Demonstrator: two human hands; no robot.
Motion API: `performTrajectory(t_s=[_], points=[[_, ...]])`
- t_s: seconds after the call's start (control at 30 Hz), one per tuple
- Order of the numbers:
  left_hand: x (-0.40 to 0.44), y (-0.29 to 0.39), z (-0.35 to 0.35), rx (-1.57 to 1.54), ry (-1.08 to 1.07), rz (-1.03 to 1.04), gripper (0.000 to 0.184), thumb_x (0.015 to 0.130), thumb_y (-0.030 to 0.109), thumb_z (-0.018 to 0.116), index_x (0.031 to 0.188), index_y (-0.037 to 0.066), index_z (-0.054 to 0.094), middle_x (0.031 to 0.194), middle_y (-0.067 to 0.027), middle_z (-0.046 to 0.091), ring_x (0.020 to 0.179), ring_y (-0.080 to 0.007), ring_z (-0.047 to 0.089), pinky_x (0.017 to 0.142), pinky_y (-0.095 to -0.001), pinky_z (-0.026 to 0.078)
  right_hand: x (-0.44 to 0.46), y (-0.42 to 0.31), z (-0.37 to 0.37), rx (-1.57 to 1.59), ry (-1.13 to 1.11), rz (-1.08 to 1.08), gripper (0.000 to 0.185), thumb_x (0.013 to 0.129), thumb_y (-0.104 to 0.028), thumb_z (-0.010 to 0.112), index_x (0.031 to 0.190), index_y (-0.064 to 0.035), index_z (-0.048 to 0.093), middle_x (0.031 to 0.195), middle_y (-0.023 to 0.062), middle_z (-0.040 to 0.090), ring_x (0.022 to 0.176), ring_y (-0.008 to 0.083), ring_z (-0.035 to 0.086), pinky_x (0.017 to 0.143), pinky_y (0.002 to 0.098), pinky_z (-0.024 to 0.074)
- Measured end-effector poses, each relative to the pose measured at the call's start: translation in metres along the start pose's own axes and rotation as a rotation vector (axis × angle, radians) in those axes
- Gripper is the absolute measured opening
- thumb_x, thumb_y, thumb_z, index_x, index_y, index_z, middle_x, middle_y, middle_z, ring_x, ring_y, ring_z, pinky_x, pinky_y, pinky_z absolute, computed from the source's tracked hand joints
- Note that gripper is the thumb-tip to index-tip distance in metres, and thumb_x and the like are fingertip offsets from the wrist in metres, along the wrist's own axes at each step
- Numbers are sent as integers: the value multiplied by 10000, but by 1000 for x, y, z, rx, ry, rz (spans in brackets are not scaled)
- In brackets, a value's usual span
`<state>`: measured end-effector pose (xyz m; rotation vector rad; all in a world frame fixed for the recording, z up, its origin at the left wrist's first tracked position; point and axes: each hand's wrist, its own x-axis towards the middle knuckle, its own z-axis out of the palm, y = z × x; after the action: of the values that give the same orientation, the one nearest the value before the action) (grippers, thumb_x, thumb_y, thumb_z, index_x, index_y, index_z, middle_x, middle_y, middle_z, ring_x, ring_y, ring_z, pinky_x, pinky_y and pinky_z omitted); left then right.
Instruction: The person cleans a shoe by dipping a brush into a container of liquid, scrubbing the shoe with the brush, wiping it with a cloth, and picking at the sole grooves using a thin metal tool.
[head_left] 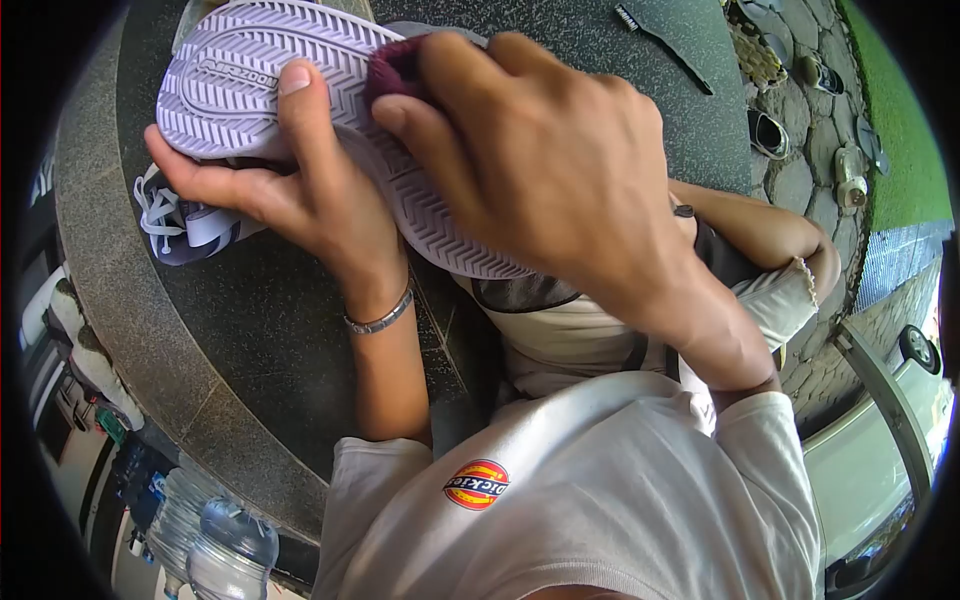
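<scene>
nearest is the light t-shirt [600, 480] with a red and yellow patch [476, 484] on the chest; past it both forearms reach out to a lavender shoe. left hand [300, 190] has the shoe [350, 100] clamped between thumb and fingers: thumb lies across the sole, the index finger runs along the edge, remaining fingers hidden behind. a silver bracelet [382, 318] sits on that wrist. right hand [560, 150] is curled, thumb and fingers pinching a dark red cloth [395, 70] at the sole, near the middle of the shoe; the back of the hand covers part of the tread. shoe is out in front of the person, bottom turned up to the camera, zigzag tread and raised lettering visible, over a dark speckled stone bench [270, 330]. a second shoe [195, 225] with pale laces rests on the bench just beside and partly under the held one. farther out on the stone, past the right hand, a black brush [665, 48] lies flat, bristle end away from the person. beyond the bench, right side: stone paving [790, 190] with several loose shoes, one of them a dark slip-on [768, 135]. lower left, big clear water bottles [235, 545] stand past the bench edge. farther right, green grass [910, 120] and a pale car [860, 440] behind a grey rail.
</scene>
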<state>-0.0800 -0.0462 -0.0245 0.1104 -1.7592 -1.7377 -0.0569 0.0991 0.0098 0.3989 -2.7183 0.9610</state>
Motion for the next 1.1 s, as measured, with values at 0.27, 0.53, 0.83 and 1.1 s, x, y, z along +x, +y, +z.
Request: performTrajectory(t_s=[0.27,0.53,0.83,1.1], points=[[5,-21,-9,8,37,58,852,898,47,738,1509,47,143,1261,-232,526,1039,-275,661,857,-395,650,-35,-20,-12,-231,-346,-70,154,844,-203,655,750,-95,596,583,56,596,484,188,641,395,322,478],[5,-18,-15,66,-82,127,873,907,62,722,1511,36,93,1240,-263,538,1021,-302,689,857,-402,668,-56,5,-52,119,-717,34,292,983,-318,678,880,-47,645,663,122,648,532,280,658,504,391,520],[-4,-6,0,6,-20,121,875,912,54,742,1516,5,110,1225,-222,558,1080,-248,628,947,-355,578,7,36,-18,202,170,-108,255,946,-309,662,941,-66,738,672,148,682,600,339,685,555,428,550],[3,-12,-4,131,-158,195,868,913,65,735,1505,-26,105,1241,-262,515,1073,-292,651,892,-418,635,-33,15,-16,68,-370,195,285,995,-299,623,866,-46,657,612,157,638,554,367,655,519,456,525]])
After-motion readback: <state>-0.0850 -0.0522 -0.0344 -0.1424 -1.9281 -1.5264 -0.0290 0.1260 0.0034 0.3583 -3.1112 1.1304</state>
